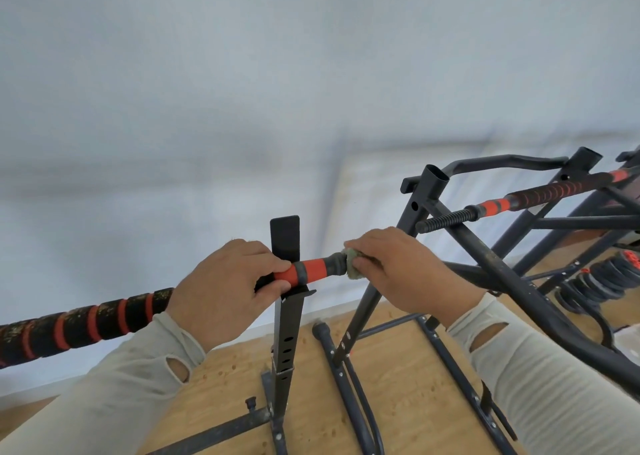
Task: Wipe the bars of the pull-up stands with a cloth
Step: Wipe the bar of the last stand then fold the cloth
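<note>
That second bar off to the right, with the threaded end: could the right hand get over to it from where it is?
Probably yes: the second bar's threaded tip pokes out just above the right hand, with open air between.

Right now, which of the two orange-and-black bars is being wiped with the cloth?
The near bar on the upright post: left hand grips it, right hand presses the cloth on its end. The far bar is untouched.

Pale grey-white wall [242, 73] fills frame from 9 through 12 to 3 o'clock, blurred, evenly lit. Light wood-grain floor [398, 402] at 6 o'clock, speckled. White baseboard [31, 382] at 8 o'clock where wall meets floor.
</note>
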{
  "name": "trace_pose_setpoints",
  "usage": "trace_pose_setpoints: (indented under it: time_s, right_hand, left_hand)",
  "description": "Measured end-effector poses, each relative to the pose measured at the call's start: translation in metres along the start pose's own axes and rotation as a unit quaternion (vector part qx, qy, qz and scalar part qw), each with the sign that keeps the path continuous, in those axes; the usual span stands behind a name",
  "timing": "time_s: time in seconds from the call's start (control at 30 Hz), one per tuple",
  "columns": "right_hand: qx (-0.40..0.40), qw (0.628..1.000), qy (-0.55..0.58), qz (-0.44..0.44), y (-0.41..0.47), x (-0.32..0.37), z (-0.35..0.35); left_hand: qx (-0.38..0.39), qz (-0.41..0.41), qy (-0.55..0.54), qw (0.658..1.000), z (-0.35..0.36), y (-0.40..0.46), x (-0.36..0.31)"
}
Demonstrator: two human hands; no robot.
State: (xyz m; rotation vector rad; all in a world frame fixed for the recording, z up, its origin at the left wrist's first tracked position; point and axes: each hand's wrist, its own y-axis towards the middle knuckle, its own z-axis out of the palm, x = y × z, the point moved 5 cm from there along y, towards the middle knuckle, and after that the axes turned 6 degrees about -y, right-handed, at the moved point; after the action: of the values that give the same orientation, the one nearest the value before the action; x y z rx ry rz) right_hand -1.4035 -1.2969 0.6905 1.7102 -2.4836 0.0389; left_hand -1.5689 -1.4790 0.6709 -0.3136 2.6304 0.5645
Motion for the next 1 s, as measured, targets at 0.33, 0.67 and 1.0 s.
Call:
trace_pose_setpoints:
  time_s: [0.33,0.67,1.0]
  right_hand:
    - [0.143,0.977,-0.118,0.102,0.046,-0.025,-0.011]
    - [0.033,0.998,0.041,0.043,0.005,-0.004,-0.008]
    - [0.000,0.995,-0.009,0.101,-0.001,-0.050,-0.015]
  left_hand:
    - [0.010,-0.009,-0.005,1.000,-0.001,0.000,-0.002]
    - [0.001,-0.006,0.002,1.000,-0.001,0.000,0.000]
    - [0.009,-0.010,0.009,1.000,0.000,-0.002,-0.002]
